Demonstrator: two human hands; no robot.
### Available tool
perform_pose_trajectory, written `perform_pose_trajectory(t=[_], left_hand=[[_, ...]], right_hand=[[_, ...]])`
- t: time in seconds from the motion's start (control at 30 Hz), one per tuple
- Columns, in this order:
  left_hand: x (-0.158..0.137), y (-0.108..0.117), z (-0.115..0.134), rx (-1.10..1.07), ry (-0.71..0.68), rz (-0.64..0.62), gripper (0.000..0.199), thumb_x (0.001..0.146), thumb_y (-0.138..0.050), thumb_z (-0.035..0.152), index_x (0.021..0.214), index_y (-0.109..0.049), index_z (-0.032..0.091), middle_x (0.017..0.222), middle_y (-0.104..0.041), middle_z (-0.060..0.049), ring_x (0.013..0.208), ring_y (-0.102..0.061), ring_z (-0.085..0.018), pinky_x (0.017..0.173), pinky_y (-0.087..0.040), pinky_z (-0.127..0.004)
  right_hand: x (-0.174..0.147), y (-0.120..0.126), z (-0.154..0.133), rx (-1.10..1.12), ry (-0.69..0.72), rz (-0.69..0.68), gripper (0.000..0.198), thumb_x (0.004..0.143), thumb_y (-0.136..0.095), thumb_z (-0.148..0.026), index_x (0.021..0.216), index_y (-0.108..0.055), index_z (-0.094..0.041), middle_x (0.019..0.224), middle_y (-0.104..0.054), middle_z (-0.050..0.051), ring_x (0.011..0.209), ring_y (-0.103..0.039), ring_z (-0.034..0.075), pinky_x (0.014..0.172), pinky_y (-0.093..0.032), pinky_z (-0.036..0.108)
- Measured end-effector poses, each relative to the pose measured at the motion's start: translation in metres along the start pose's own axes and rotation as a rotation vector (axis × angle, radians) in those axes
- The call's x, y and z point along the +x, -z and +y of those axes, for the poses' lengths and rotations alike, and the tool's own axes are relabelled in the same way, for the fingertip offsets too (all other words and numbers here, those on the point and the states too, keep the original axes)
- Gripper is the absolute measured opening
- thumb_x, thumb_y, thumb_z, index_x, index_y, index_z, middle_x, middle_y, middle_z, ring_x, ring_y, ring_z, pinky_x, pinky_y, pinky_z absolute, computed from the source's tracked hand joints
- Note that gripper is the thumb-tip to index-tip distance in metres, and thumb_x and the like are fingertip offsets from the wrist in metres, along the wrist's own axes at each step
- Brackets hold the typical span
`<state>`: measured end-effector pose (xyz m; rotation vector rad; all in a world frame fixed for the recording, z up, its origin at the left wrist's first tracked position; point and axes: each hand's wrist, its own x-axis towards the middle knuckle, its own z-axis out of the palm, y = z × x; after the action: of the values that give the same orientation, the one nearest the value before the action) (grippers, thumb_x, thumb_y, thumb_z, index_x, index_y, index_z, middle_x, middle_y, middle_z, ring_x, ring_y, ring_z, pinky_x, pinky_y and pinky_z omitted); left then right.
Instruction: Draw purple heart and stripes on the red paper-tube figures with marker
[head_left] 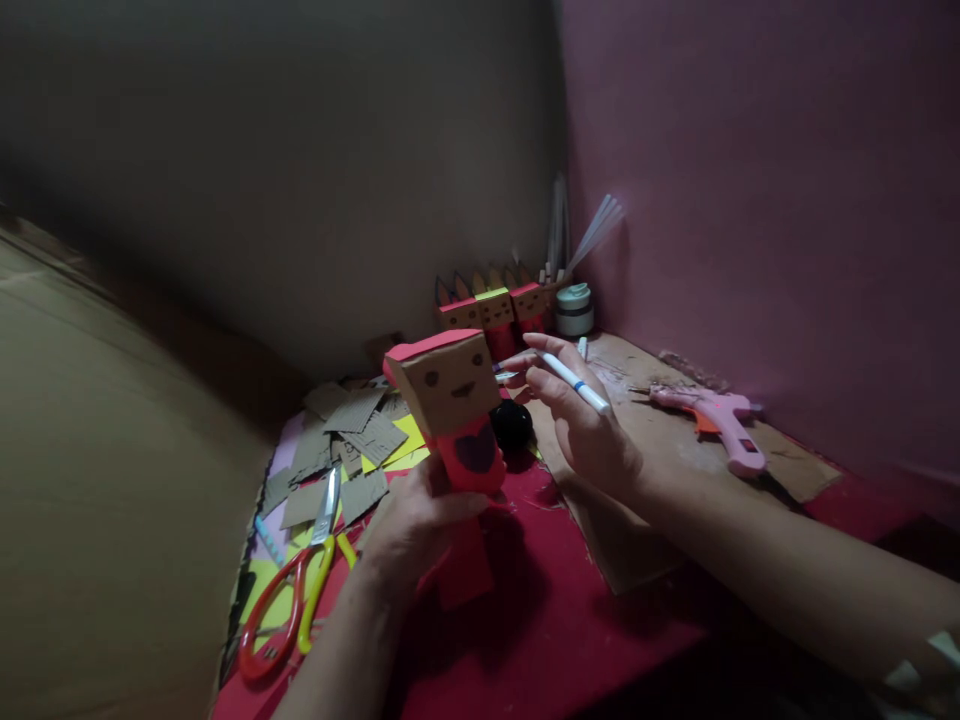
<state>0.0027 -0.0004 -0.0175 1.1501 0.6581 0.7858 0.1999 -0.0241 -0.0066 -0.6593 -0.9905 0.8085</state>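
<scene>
My left hand (409, 525) is closed around the red lower body of a cardboard figure (454, 395). Its boxy brown head has a red top and a drawn face with eyes and a mouth, and a dark heart sits on its chest. To the right of the figure, my right hand (581, 425) holds a white pen with a blue band (574, 382) between thumb and fingers. The pen's tip points up and left, apart from the figure. A round black object (513, 426) shows behind the figure; what it is I cannot tell.
Scissors (319, 555) with red and yellow handles lie left among cardboard scraps (365, 420) and coloured paper. Several similar figures (495, 308) stand at the back, near a pale green jar (574, 310) and white sticks (596, 230). A pink glue gun (720, 415) rests on cardboard at right.
</scene>
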Motion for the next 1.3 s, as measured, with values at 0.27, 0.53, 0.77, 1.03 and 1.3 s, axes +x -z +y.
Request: perform_pose_trajectory(t=[0.27,0.53,0.77,1.03,1.3], left_hand=[[-0.004,-0.006,0.007,-0.091,-0.039,0.024,0.047,0.054,-0.094,0.016,0.098,-0.081,0.017,0.091,-0.081,-0.006,0.079,-0.074,-0.018,0.076,-0.063,-0.027],[-0.004,-0.007,0.007,-0.096,-0.05,-0.004,0.045,0.056,-0.092,0.013,0.099,-0.08,0.015,0.093,-0.081,-0.008,0.08,-0.074,-0.018,0.078,-0.062,-0.027],[-0.006,-0.008,0.007,0.048,-0.036,0.084,0.051,0.053,-0.092,0.022,0.101,-0.075,0.016,0.094,-0.079,-0.006,0.081,-0.072,-0.02,0.078,-0.059,-0.031],[0.002,-0.018,-0.01,0.574,-0.187,0.32,0.052,0.066,-0.086,0.028,0.112,-0.061,0.021,0.1,-0.074,-0.004,0.092,-0.068,-0.025,0.079,-0.052,-0.035],[0.001,-0.023,-0.013,0.583,-0.22,0.277,0.071,0.071,-0.078,0.032,0.135,-0.049,0.022,0.121,-0.067,-0.01,0.092,-0.067,-0.022,0.083,-0.055,-0.037]], right_hand=[[-0.002,0.0,0.0,-0.035,-0.015,0.003,0.041,0.087,-0.072,-0.047,0.122,-0.058,-0.029,0.114,-0.068,0.004,0.103,-0.063,0.025,0.097,-0.048,0.046],[-0.003,0.0,0.002,-0.05,-0.023,-0.009,0.039,0.088,-0.072,-0.047,0.12,-0.059,-0.028,0.111,-0.068,0.004,0.107,-0.064,0.026,0.104,-0.046,0.049],[-0.004,0.0,0.0,-0.057,-0.027,-0.031,0.043,0.085,-0.075,-0.048,0.12,-0.059,-0.028,0.112,-0.067,0.004,0.109,-0.065,0.027,0.106,-0.045,0.051],[-0.015,-0.012,-0.02,-0.059,-0.116,-0.184,0.073,0.07,-0.089,-0.042,0.13,-0.049,-0.032,0.123,-0.062,0.007,0.114,-0.062,0.031,0.097,-0.052,0.05],[0.001,-0.007,-0.013,0.096,-0.142,-0.101,0.054,0.071,-0.083,-0.027,0.121,-0.06,-0.03,0.111,-0.073,0.003,0.109,-0.066,0.031,0.101,-0.052,0.052]])
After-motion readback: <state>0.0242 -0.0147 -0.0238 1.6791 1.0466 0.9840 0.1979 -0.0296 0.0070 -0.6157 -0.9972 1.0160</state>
